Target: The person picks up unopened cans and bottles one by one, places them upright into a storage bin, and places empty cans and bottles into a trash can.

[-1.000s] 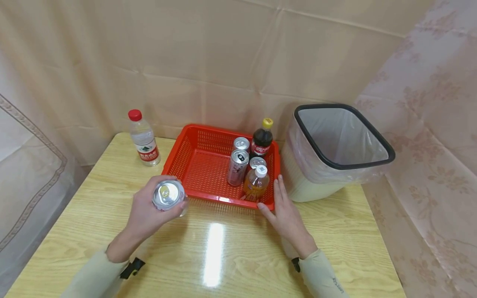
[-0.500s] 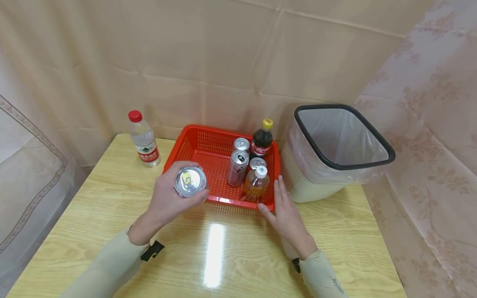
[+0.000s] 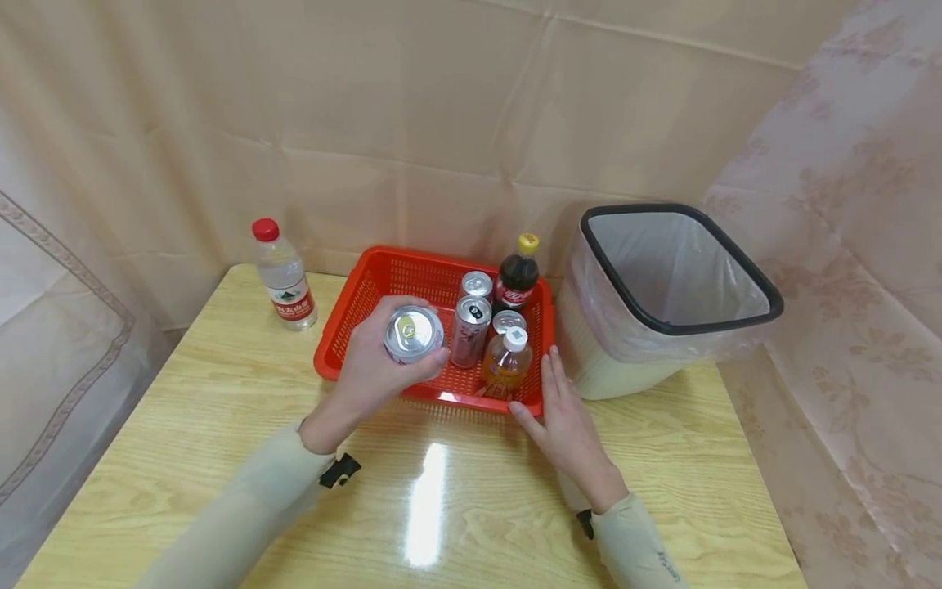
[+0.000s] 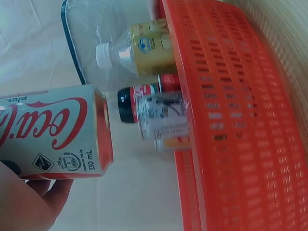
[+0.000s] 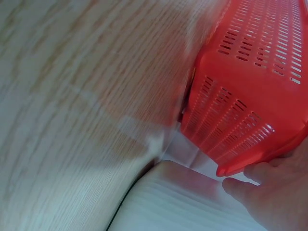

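My left hand [image 3: 371,360] grips a white-and-red Coca-Cola can [image 3: 414,334] round its side, upright above the left front part of a red perforated plastic basket [image 3: 441,397]. In the left wrist view the Coca-Cola can [image 4: 57,130] is apart from the basket rim. My right hand [image 3: 570,429] rests at the basket's front right corner, its fingers straight along the side and its thumb at the front rim. Inside the basket stand a pink-and-silver can [image 3: 468,331], two more cans partly hidden, a cola bottle [image 3: 518,278] with a yellow cap and an orange drink bottle [image 3: 506,368] with a white cap.
A clear water bottle [image 3: 287,282] with a red cap stands on the wooden table [image 3: 221,384], left of the basket. Close by the basket's right side is a cream bin [image 3: 611,360] with a black rim and a plastic liner. A beige cloth [image 3: 412,123] hangs behind.
The left hand has carried the Coca-Cola can rightward and away from me, from left of the basket's front corner to over the basket. My right hand has stayed at the corner.
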{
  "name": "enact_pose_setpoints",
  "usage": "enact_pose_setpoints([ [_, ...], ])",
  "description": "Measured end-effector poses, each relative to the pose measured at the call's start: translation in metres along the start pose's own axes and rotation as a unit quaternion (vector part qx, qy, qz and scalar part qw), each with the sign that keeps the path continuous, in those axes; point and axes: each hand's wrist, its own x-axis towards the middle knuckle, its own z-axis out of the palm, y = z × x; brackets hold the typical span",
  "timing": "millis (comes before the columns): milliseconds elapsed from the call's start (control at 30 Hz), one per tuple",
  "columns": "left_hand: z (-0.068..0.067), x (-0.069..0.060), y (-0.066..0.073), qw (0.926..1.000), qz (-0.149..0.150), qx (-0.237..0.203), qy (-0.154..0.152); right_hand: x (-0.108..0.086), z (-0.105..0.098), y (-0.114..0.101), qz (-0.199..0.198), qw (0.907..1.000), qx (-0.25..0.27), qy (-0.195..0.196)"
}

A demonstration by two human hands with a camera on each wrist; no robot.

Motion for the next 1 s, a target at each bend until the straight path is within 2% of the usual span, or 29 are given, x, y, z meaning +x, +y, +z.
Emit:
enact_pose_setpoints([
  [133, 0.014, 0.006, -0.002, 0.9999, 0.011, -0.002, 0.001, 0.0, 0.001, 0.0, -0.003, 1.0, -0.003, 0.002],
  [233, 0.025, 0.009, -0.006, 1.0, 0.005, -0.006, 0.001, -0.001, 0.0, -0.001, -0.002, 1.0, -0.002, 0.004],
  [400, 0.043, 0.009, -0.013, 0.9991, -0.037, -0.023, -0.004, -0.001, -0.001, -0.002, 0.0, 1.0, -0.002, 0.002],
  [600, 0.059, 0.01, -0.021, 0.9967, -0.079, -0.015, 0.007, 0.0, -0.002, -0.002, -0.003, 1.0, -0.004, 0.003],
  [833, 0.071, 0.01, -0.035, 0.994, -0.109, -0.014, -0.007, 0.0, -0.002, -0.001, -0.001, 1.0, -0.008, 0.001],
  [1000, 0.075, 0.009, -0.043, 0.9911, -0.133, -0.012, -0.005, 0.001, -0.002, -0.001, 0.003, 0.9999, -0.009, -0.004],
])
